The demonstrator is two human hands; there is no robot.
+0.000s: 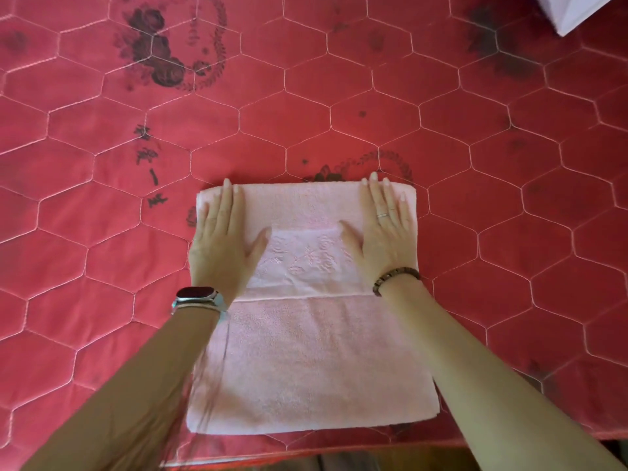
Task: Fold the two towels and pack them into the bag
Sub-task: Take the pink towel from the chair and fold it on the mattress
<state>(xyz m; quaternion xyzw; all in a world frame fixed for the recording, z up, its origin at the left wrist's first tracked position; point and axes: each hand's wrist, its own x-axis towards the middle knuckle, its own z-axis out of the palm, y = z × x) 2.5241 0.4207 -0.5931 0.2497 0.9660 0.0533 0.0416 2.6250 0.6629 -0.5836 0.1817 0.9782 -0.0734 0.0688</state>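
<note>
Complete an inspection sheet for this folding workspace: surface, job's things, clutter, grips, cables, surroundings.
Surface: red quilted cover, hexagon stitching, dark flower prints.
Job's things: one pink towel, folded, lying flat; second towel not seen.
Clutter: nothing seen.
Grips: left hand and right hand both flat, fingers straight, pressing the towel's far end.
Cables: nothing seen.
Surroundings: white object at the far right corner, cut off by the frame; possibly the bag, cannot tell.

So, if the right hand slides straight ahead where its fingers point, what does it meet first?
Only the red quilted cover beyond the folded pink towel; the right hand has a free way, as far as visible.
</note>
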